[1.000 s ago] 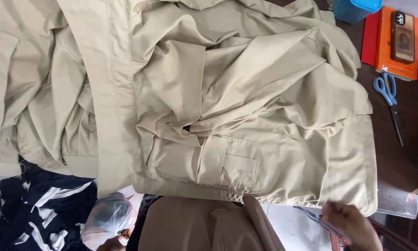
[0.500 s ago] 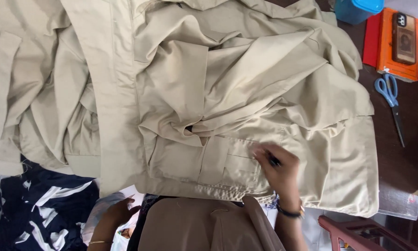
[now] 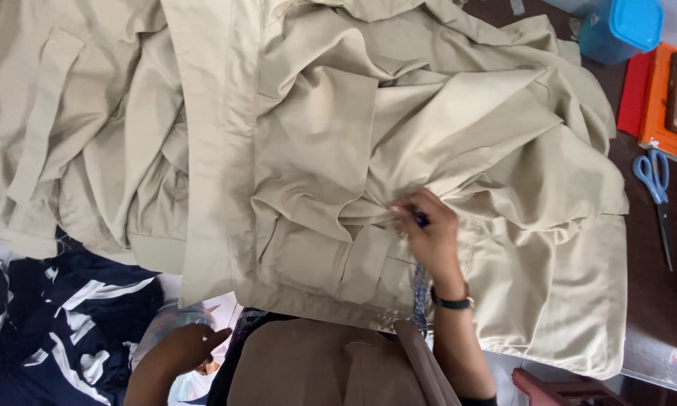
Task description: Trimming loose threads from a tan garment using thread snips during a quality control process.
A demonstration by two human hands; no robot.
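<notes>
Right hand (image 3: 431, 234) is pinching a dark pen (image 3: 420, 219), fingertips pressing into beige garment (image 3: 316, 150). Left hand (image 3: 182, 347) is resting half-curled, fingers empty, beside clear plastic bag (image 3: 174, 319).

Under my right hand (image 3: 429, 233) I see plain beige cloth (image 3: 316, 150) with no pattern, spreading far to both sides of it, and the pen (image 3: 420, 219) in that hand looks dark purple; the band (image 3: 451, 302) on that wrist is black. Beside my left hand (image 3: 188, 342) lies a navy fabric (image 3: 60, 323) with white stripes, and between my two hands a plain brown cloth (image 3: 316, 368). Well off to the right of my right hand, on the dark brown bench (image 3: 669, 301), I see blue-handled scissors (image 3: 654, 188), an orange box (image 3: 666, 113) on a red sheet (image 3: 630, 94), and a blue-lidded teal tub (image 3: 624, 30).
</notes>
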